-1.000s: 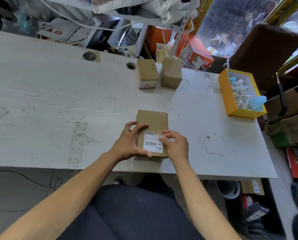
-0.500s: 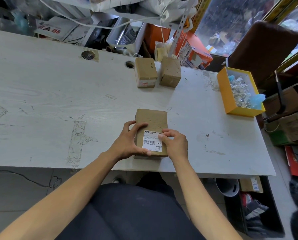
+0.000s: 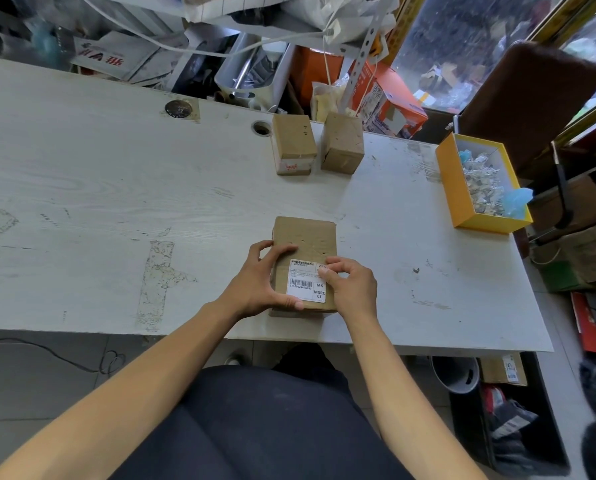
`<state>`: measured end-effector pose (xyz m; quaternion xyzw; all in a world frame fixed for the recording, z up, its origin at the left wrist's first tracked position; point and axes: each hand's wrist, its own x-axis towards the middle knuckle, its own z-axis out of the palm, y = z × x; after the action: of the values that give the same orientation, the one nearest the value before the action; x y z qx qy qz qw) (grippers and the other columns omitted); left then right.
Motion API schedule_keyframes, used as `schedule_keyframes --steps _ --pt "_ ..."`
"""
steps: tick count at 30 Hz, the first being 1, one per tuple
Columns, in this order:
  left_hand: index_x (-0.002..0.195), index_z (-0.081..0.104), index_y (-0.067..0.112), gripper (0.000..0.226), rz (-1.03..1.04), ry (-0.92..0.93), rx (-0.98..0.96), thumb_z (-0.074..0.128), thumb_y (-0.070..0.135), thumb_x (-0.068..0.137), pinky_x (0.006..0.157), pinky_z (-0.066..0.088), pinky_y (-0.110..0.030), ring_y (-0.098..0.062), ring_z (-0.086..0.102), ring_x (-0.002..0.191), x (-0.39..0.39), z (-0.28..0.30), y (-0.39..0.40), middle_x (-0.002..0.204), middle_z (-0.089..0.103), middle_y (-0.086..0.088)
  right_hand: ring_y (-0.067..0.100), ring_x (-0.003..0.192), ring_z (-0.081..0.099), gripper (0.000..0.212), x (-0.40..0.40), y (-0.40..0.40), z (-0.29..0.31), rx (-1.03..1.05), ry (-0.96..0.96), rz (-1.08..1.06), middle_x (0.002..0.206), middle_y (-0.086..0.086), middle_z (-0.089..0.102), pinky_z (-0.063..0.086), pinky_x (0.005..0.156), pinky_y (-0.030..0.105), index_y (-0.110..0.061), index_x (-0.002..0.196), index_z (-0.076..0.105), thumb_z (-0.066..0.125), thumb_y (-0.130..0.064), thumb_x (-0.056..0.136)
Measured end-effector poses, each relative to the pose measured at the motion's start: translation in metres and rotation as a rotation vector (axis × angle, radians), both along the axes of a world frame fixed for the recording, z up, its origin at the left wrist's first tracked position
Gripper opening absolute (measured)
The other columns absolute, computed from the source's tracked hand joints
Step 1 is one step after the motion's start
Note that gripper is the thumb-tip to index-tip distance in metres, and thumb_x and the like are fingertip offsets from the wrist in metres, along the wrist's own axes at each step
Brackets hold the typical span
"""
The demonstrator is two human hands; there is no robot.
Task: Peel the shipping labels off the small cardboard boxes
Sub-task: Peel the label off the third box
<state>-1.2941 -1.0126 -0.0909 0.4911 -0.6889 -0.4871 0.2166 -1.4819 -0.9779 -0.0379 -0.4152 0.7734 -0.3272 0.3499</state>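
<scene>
A flat brown cardboard box (image 3: 305, 244) lies at the near edge of the white desk (image 3: 99, 202), gripped at its side by the left hand (image 3: 260, 282). The right hand (image 3: 350, 284) has barely shifted over the last second — its fingertips (image 3: 329, 268) are curled onto the right edge of the white shipping label (image 3: 305, 284), which is still stuck flat; peeling is judged just starting.

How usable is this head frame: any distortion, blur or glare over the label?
Head view: wide-angle bending curves the white table edges; the white shipping label on the brown cardboard box reads sharply, without glare; the bottom-right corner smears; lighting even, shadows soft.
</scene>
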Motion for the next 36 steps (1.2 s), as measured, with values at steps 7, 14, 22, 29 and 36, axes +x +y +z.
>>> schedule_keyframes --steps 7,14,22,29,36 --pt "0.139 0.037 0.049 0.113 0.0 0.008 0.012 0.084 0.069 0.039 0.106 0.041 -0.032 -0.02 0.044 0.129 -0.0006 0.0007 0.0003 0.146 0.018 0.013 0.01 0.095 0.062 0.011 0.0002 -0.0001 0.0003 0.01 0.0 0.006 0.109 -0.01 0.067 0.045 0.065 0.011 -0.015 0.075 0.071 0.072 -0.015 0.086" --pt "0.14 0.037 0.048 0.112 0.004 0.011 0.011 0.084 0.068 0.039 0.106 0.042 -0.034 -0.019 0.044 0.128 -0.0005 0.0009 0.0007 0.146 0.018 0.013 0.011 0.094 0.061 0.01 -0.0001 -0.0002 0.0 0.005 0.005 0.01 0.112 -0.006 0.067 0.042 0.056 0.002 -0.012 0.077 0.071 0.071 -0.013 0.087" --pt "0.139 0.037 0.05 0.111 0.002 0.028 0.014 0.085 0.067 0.04 0.104 0.043 -0.032 -0.018 0.044 0.127 -0.0004 -0.0007 0.0005 0.145 0.019 0.013 0.015 0.098 0.065 0.011 -0.0005 -0.0006 -0.0027 0.003 0.004 0.017 0.115 -0.006 0.069 0.054 0.076 0.026 -0.015 0.076 0.072 0.072 -0.015 0.086" --pt "0.138 0.037 0.051 0.11 0.002 0.028 0.004 0.086 0.066 0.04 0.105 0.045 -0.034 -0.018 0.045 0.126 -0.0003 -0.0021 0.0003 0.144 0.019 0.014 0.012 0.091 0.064 0.011 -0.0001 -0.0007 -0.0012 0.006 -0.003 0.009 0.115 -0.005 0.069 0.045 0.057 0.007 -0.014 0.077 0.072 0.071 -0.014 0.087" --pt "0.137 0.037 0.052 0.109 0.0 0.03 -0.004 0.087 0.065 0.041 0.105 0.044 -0.033 -0.018 0.046 0.125 -0.0003 -0.0041 -0.0004 0.145 0.019 0.013 0.012 0.09 0.065 0.01 0.0004 -0.0009 -0.0009 0.013 -0.002 0.002 0.116 -0.005 0.069 0.044 0.058 0.008 -0.013 0.078 0.072 0.071 -0.014 0.087"
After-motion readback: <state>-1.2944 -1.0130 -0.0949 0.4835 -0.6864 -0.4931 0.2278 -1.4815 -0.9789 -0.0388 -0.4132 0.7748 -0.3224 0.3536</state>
